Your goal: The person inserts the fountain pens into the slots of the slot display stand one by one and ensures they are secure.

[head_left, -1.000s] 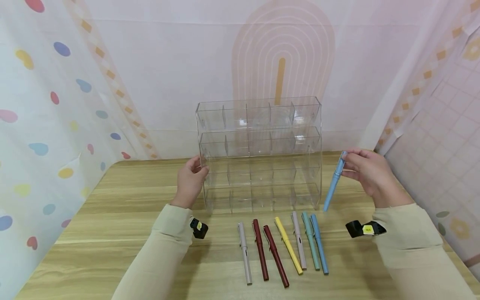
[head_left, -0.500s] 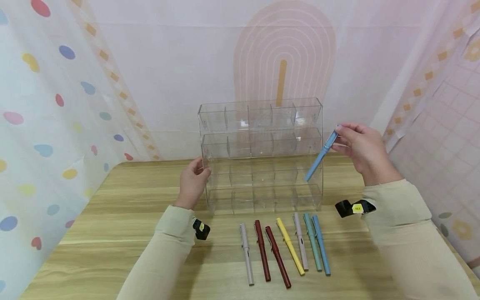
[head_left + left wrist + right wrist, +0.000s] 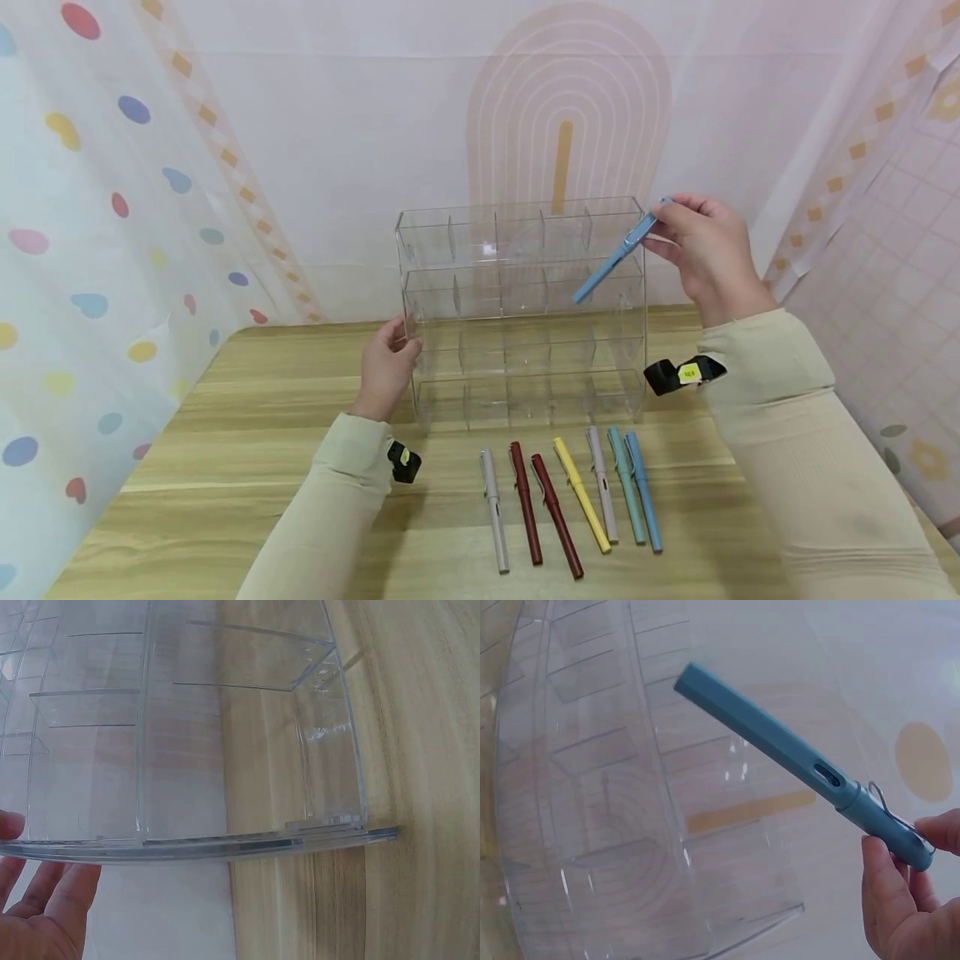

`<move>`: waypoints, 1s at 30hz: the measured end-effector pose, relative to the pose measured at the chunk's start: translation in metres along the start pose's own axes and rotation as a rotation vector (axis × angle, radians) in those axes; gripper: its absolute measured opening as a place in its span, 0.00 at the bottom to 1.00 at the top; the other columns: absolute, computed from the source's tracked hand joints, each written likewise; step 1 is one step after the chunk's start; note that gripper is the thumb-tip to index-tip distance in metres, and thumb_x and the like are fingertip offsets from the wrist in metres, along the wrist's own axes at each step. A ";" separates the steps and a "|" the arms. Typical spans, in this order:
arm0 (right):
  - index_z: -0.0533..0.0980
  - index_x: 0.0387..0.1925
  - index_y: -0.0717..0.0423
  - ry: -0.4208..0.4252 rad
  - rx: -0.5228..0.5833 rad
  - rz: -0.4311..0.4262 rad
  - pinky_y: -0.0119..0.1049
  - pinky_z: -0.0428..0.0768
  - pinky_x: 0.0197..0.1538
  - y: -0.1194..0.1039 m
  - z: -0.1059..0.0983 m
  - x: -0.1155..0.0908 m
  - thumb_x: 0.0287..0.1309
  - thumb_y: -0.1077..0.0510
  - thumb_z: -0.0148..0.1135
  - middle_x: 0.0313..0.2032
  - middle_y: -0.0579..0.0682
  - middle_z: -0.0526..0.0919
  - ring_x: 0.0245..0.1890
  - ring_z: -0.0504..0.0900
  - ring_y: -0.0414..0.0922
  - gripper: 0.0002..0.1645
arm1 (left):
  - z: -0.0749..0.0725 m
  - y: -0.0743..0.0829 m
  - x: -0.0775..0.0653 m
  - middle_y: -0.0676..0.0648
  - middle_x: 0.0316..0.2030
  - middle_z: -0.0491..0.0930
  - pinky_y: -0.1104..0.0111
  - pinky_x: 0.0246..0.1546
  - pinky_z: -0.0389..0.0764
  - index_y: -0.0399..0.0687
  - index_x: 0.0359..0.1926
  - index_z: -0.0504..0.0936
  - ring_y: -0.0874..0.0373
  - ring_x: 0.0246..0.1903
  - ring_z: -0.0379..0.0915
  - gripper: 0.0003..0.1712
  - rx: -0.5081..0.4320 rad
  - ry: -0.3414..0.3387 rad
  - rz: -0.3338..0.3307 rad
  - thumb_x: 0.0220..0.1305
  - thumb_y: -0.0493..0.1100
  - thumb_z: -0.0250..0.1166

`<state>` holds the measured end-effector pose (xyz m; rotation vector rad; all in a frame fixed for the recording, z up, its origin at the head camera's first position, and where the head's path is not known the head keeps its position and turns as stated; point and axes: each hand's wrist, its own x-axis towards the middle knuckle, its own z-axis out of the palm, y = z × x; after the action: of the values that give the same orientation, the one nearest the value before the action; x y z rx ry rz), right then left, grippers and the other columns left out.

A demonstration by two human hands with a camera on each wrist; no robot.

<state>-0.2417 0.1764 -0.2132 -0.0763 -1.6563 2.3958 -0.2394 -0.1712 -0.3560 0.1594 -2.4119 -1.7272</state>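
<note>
A clear acrylic rack [image 3: 525,287] with several tiers of divided compartments stands upright on the wooden table. My left hand [image 3: 388,367] grips its left side panel; in the left wrist view the thumb is inside the panel [image 3: 262,846] and the fingers outside. My right hand [image 3: 708,250] pinches a light blue fountain pen [image 3: 611,265] by its capped end. The pen slants down to the left, overlapping the rack's upper right compartments in the head view. In the right wrist view the pen [image 3: 765,739] shows its metal clip and a small barrel window.
Several capped pens lie in a row before the rack: a grey pen [image 3: 493,510], two dark red ones, a yellow pen [image 3: 582,496], a pale mauve pen [image 3: 603,486], a green pen [image 3: 627,486] and a blue pen [image 3: 644,492]. A patterned curtain [image 3: 337,150] hangs behind.
My right hand has risen and moved left with the blue pen, from beside the rack's lower right to its upper right tiers. The left hand stays on the side panel.
</note>
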 end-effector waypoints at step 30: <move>0.68 0.35 0.56 0.155 0.283 -0.064 0.35 0.80 0.48 0.004 0.064 0.029 0.55 0.73 0.62 0.36 0.50 0.73 0.33 0.82 0.42 0.14 | 0.000 0.006 -0.005 0.40 0.60 0.71 0.65 0.48 0.75 0.41 0.67 0.67 0.50 0.56 0.69 0.26 0.008 -0.015 -0.028 0.68 0.35 0.53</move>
<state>-0.2812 0.1224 -0.1912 -0.1535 -1.2227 2.4787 -0.2346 -0.1686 -0.3503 0.1826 -2.4387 -1.7365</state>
